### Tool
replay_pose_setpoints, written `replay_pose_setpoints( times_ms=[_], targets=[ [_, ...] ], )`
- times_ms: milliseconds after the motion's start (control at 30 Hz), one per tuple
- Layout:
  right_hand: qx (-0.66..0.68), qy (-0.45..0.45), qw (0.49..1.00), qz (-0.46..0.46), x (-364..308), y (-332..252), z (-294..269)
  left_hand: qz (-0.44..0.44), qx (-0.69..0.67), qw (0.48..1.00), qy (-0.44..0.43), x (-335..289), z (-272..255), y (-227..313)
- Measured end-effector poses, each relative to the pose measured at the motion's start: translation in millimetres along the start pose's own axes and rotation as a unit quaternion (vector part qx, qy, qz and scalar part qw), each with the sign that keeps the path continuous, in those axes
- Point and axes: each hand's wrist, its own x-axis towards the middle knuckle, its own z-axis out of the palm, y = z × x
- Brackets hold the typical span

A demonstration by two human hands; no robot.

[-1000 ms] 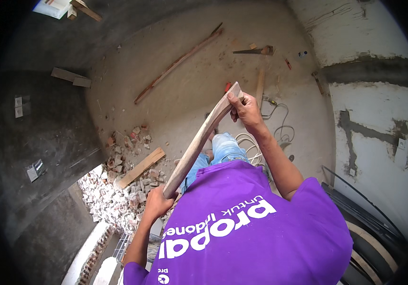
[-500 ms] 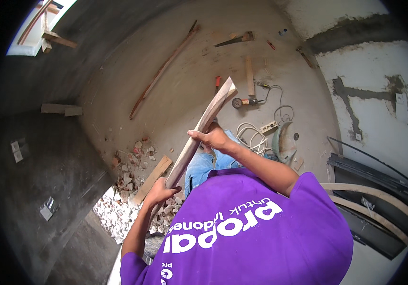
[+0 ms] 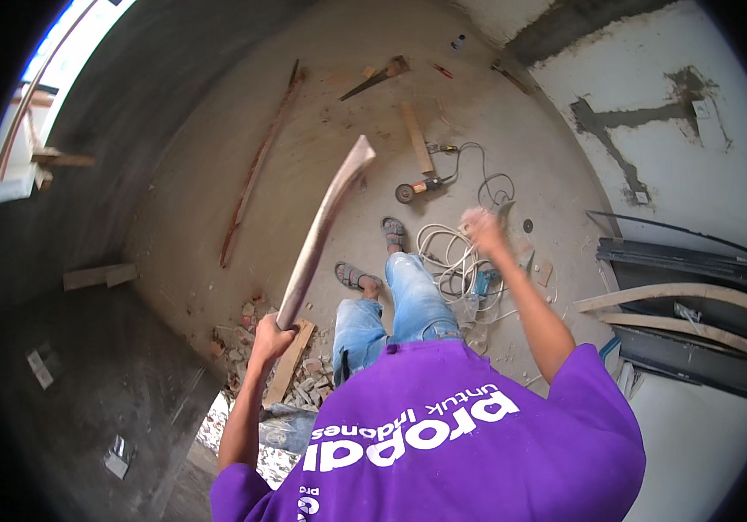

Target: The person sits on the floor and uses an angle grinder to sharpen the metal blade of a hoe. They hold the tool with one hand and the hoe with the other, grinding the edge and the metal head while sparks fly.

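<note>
My left hand (image 3: 275,337) grips the lower end of a long, slightly curved wooden piece (image 3: 319,226), which slants up and away to the right. My right hand (image 3: 484,228) is off the wood and smeared by motion, so its fingers do not show clearly. It is over the right side of a coiled white cable (image 3: 439,252). Close beside it a sliver of something grey-green (image 3: 505,209) shows, mostly hidden by the hand and forearm; whether the hand touches it I cannot tell.
An angle grinder (image 3: 417,189) with a cord lies ahead, beside a wooden board (image 3: 417,139). Farther off are a handsaw (image 3: 376,78) and a long reddish strip (image 3: 260,170). Rubble (image 3: 238,348) and a plank (image 3: 289,364) lie left of my legs. Dark panels and curved wooden strips (image 3: 678,296) stand at right.
My right hand has let go of the wooden piece and moved right, over the cable. The left hand still holds the piece, now swung more upright. The view has shifted.
</note>
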Motion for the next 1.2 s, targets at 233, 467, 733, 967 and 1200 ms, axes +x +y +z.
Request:
replay_pose_setpoints(
  times_ms=[233, 467, 733, 967, 1200],
  targets=[
    [-0.067, -0.435, 0.886, 0.144, -139, -6, 64, -0.001, 0.017, 1.0, 0.011, 124, 22, 3],
    [0.055, -0.575, 0.808, 0.116, -149, 21, -24, -0.019, 0.044, 0.997, -0.057, 218, 56, 33],
    [0.13, -0.886, 0.421, 0.145, -47, 114, 47, -0.038, 0.049, 0.998, -0.033, 352, 137, 2],
    [-0.046, -0.285, 0.955, 0.067, 124, 365, 228, -0.066, 0.065, 0.995, 0.022, 476, 234, -111],
    [-0.232, -0.214, 0.941, -0.123, 250, 479, 367, -0.075, 0.052, 0.995, 0.04, 549, 291, -157]
  ],
)
